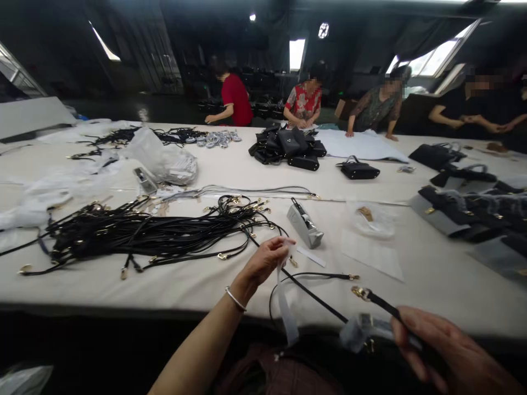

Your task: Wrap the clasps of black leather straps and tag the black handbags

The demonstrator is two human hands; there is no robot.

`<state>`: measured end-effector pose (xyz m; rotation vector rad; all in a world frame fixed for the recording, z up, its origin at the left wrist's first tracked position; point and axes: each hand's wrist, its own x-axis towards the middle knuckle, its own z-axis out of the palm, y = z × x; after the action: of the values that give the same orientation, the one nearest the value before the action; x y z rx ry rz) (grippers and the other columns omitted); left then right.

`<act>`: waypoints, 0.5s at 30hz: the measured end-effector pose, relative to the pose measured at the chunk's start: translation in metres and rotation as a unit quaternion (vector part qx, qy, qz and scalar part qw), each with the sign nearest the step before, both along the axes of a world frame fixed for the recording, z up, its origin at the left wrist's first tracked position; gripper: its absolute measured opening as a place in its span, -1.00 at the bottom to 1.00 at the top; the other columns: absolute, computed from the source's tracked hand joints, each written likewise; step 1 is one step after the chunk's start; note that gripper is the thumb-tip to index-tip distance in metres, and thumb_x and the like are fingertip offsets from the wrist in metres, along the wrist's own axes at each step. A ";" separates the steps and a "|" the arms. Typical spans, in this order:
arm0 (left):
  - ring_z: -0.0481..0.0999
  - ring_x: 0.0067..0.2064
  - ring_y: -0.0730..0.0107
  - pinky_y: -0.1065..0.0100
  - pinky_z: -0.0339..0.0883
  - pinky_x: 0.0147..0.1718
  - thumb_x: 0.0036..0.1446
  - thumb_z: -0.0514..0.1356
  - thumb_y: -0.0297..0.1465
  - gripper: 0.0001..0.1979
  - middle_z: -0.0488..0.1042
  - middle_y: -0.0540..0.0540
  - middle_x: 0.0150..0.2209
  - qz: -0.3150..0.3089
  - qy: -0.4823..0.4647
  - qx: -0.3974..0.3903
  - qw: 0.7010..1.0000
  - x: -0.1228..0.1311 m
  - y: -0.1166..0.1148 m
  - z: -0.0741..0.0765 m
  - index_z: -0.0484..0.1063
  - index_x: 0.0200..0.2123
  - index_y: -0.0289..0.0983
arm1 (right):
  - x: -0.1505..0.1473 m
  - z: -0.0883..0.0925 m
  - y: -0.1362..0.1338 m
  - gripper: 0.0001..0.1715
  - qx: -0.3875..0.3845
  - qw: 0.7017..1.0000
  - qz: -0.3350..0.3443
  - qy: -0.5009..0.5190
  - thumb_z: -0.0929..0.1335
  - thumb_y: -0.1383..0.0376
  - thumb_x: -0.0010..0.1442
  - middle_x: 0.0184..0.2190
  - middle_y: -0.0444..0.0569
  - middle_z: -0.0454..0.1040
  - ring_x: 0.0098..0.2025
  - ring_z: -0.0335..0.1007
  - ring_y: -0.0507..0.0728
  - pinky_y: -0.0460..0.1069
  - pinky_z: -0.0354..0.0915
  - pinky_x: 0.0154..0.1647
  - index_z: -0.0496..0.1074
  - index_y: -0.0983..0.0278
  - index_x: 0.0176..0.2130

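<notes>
My left hand (269, 257), with a silver bangle at the wrist, pinches a translucent white strip (286, 307) that hangs down past the table edge. At the lower right, my right hand (436, 345) is closed around a black strap (385, 303) with a gold clasp at its end. Beside that hand, a piece in cloudy plastic wrap (354, 332) hangs near the table edge. Another black strap (317, 299) runs from beneath my left hand toward this wrapped piece. Just beyond my left hand stands a silver-grey dispenser-like box (304, 224).
A large heap of black straps with gold clasps (164, 236) covers the table's left. Black handbags (288, 144) are piled at the far side, and more bags (453, 214) stand at right. A plastic bag (373, 219) lies right of centre. Several people work across the table.
</notes>
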<state>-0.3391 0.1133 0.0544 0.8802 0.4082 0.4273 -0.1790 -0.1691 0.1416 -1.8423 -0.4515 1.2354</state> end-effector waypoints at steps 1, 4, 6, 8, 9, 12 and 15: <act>0.30 -0.51 0.60 0.51 0.15 -0.52 -0.10 0.43 -0.29 -0.62 0.39 0.02 -0.45 -0.021 -0.006 0.008 1.000 -0.009 -0.004 0.001 0.46 -0.23 -0.34 | -0.007 0.008 0.015 -0.32 0.011 0.999 0.038 0.004 0.32 -0.30 0.04 -0.70 -0.07 0.30 -0.69 0.02 -0.05 -0.10 -0.06 -0.66 0.48 0.25 -0.47; 0.25 -0.55 0.62 0.53 0.05 -0.56 -0.16 0.45 -0.35 -0.66 0.37 0.07 -0.52 -0.033 0.002 0.018 0.999 -0.041 -0.013 0.001 0.39 -0.36 -0.32 | -0.028 0.026 0.056 -0.35 0.031 0.991 0.122 0.039 0.33 -0.27 0.08 -0.73 -0.11 0.29 -0.72 -0.02 -0.09 -0.13 -0.15 -0.68 0.45 0.26 -0.47; 0.23 -0.58 0.63 0.53 0.01 -0.59 -0.17 0.44 -0.36 -0.67 0.37 0.08 -0.56 -0.018 0.017 0.025 0.999 -0.066 -0.014 -0.001 0.36 -0.42 -0.32 | -0.042 0.034 0.080 -0.36 0.030 0.984 0.162 0.067 0.32 -0.26 0.10 -0.74 -0.13 0.27 -0.74 -0.06 -0.10 -0.14 -0.21 -0.69 0.42 0.26 -0.48; 0.27 -0.58 0.61 0.53 0.03 -0.59 -0.17 0.43 -0.36 -0.70 0.41 0.05 -0.57 0.006 0.028 0.025 0.999 -0.091 -0.015 -0.004 0.37 -0.46 -0.33 | -0.059 0.039 0.102 -0.37 0.027 0.973 0.208 0.091 0.33 -0.24 0.12 -0.76 -0.16 0.25 -0.74 -0.08 -0.10 -0.16 -0.22 -0.70 0.39 0.27 -0.48; 0.29 -0.58 0.60 0.53 0.05 -0.58 -0.18 0.42 -0.35 -0.71 0.42 0.04 -0.58 0.018 0.029 0.017 0.999 -0.103 -0.015 -0.005 0.37 -0.49 -0.34 | -0.068 0.041 0.112 -0.37 0.024 0.967 0.231 0.100 0.33 -0.22 0.13 -0.76 -0.17 0.25 -0.73 -0.08 -0.11 -0.17 -0.20 -0.70 0.39 0.28 -0.48; 0.35 -0.60 0.54 0.50 0.11 -0.57 -0.25 0.43 -0.30 -0.68 0.41 0.03 -0.63 0.053 0.028 -0.014 0.998 -0.139 -0.016 -0.010 0.37 -0.54 -0.33 | -0.094 0.042 0.143 -0.39 0.010 0.952 0.280 0.121 0.33 -0.18 0.17 -0.76 -0.19 0.24 -0.72 -0.11 -0.12 -0.19 -0.13 -0.67 0.38 0.30 -0.48; 0.34 -0.63 0.53 0.49 0.06 -0.60 -0.30 0.46 -0.19 -0.58 0.45 -0.03 -0.64 0.081 0.036 -0.033 0.996 -0.169 -0.019 -0.014 0.37 -0.56 -0.34 | -0.118 0.035 0.170 -0.39 0.001 0.926 0.345 0.151 0.32 -0.18 0.19 -0.77 -0.19 0.24 -0.73 -0.13 -0.12 -0.18 -0.11 -0.68 0.36 0.30 -0.49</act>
<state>-0.5081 0.0942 0.0408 0.8026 0.5588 0.5286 -0.2975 0.0005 0.1763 -1.4831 -0.9725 1.9474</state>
